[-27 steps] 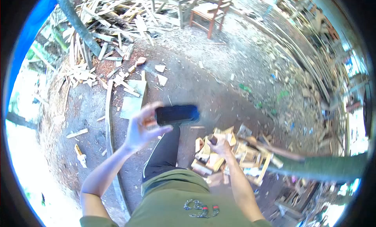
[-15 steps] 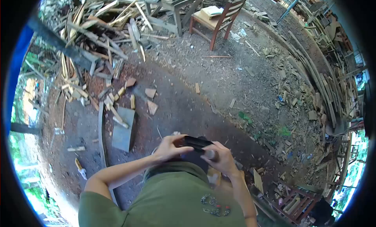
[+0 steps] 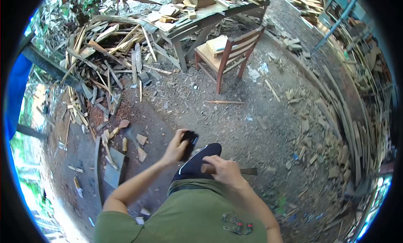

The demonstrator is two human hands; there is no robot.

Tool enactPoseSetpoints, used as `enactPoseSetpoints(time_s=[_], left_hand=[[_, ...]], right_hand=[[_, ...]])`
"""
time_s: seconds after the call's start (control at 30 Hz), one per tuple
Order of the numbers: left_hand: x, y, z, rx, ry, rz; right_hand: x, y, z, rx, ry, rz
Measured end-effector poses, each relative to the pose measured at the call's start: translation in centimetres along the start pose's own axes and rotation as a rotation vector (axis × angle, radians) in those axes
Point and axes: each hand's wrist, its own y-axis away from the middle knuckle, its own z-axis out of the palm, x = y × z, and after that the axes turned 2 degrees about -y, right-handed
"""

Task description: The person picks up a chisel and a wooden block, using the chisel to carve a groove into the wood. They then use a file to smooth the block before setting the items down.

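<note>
My left hand (image 3: pixel 177 147) is wrapped round a black object (image 3: pixel 189 145), perhaps a phone, held out in front of my body. To its right, my right hand (image 3: pixel 226 171) grips a tool with a rounded wooden handle (image 3: pixel 207 168); a flat dark part (image 3: pixel 248 171) sticks out on the far side of the hand. The two hands are apart. Below them are my dark trouser leg (image 3: pixel 201 159) and green shirt (image 3: pixel 189 213).
Ahead stands a wooden chair (image 3: pixel 222 69) with pale boards on its seat. Behind it is a workbench (image 3: pixel 180 35) loaded with wood pieces. Scrap wood (image 3: pixel 105 54) is heaped at the left, and long planks (image 3: pixel 336 100) lie along the right.
The hands have moved apart, the left now holding the black object alone and the right with the wooden-handled tool. The view has shifted, with the chair and bench nearer and my leg forward.
</note>
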Motion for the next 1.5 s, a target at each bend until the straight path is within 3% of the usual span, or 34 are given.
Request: enactPoseSetpoints(time_s=[0.07,0.2,0.23,0.27,0.3,0.33,0.47,0.53,0.6,0.67,0.77,0.8,0.87,0.93,1.0,1.07,1.13,1.2,1.33,1.47,1.5], left_hand=[[-3.0,-4.9,-0.9,-0.146,-0.236,-0.208],[-9.9,-15.7,5.9,-0.254,-0.379,-0.145],[-7.7,-19.7,7.6,-0.253,-0.382,-0.123],[-5.7,-23.7,9.9,-0.28,-0.28,-0.221],[-4.0,-27.6,12.4,-0.309,-0.173,-0.322],[-2.5,-31.3,14.7,-0.328,-0.018,-0.276],[5.5,-41.0,21.2,-0.489,-0.164,-0.527],[8.7,-48.2,23.7,-0.541,-0.225,-0.565],[10.7,-53.5,26.4,-0.821,-0.444,-0.807],[10.7,-59.1,30.3,-0.735,-0.383,-0.801],[13.1,-65.9,36.1,-0.613,-0.196,-0.75],[14.3,-67.4,37.3,-0.613,-0.183,-0.744],[16.6,-69.8,38.5,-0.612,-0.093,-0.795],[18.6,-72.5,39.8,-0.408,-0.26,-0.832],[20.7,-76.3,41.4,-0.464,-0.21,-0.852],[22.1,-80.4,43.1,-0.454,-0.029,-0.699],[21.9,-84.7,43.1,-0.453,-0.012,-0.72],[23.8,-89.3,42.6,-0.446,0.296,-0.727],[31.8,-98.0,42.1,-0.387,0.271,-0.813],[34.6,-104.6,40.4,-0.473,0.039,-0.823],[35.3,-105.1,40.3,-0.469,0.104,-0.809]], right_hand=[[7.2,-5.0,-0.6,-0.522,-0.152,-0.138],[20.4,-14.9,-7.6,-0.577,-0.169,-0.276],[23.3,-17.5,-10.1,-0.676,-0.133,-0.246],[26.8,-19.5,-13.1,-0.786,-0.089,-0.2],[30.7,-21.4,-14.6,-0.754,-0.027,-0.116],[33.4,-22.9,-17.4,-0.77,-0.026,-0.092],[40.7,-27.2,-23.9,-0.609,-0.162,-0.299],[44.7,-31.0,-27.5,-0.646,0.101,-0.372],[49.0,-35.2,-31.1,-0.623,0.105,-0.512],[54.7,-39.7,-34.4,-0.571,0.03,-0.628],[60.1,-46.7,-41.9,-0.788,0.25,-0.672],[62.0,-48.3,-43.1,-0.746,0.18,-0.776],[62.6,-52.4,-46.3,-0.84,0.189,-0.824],[64.4,-56.8,-47.6,-0.862,0.129,-0.953],[65.9,-61.2,-49.2,-0.872,0.078,-1.081],[67.3,-65.3,-51.7,-0.964,0.281,-1.141],[70.7,-70.8,-53.3,-0.969,0.138,-1.166],[73.3,-76.5,-56.0,-1.002,0.145,-1.107],[74.2,-85.5,-60.2,-1.078,0.246,-1.181],[74.5,-91.4,-61.8,-1.06,0.257,-1.331],[74.3,-93.1,-62.5,-1.042,0.248,-1.33]])
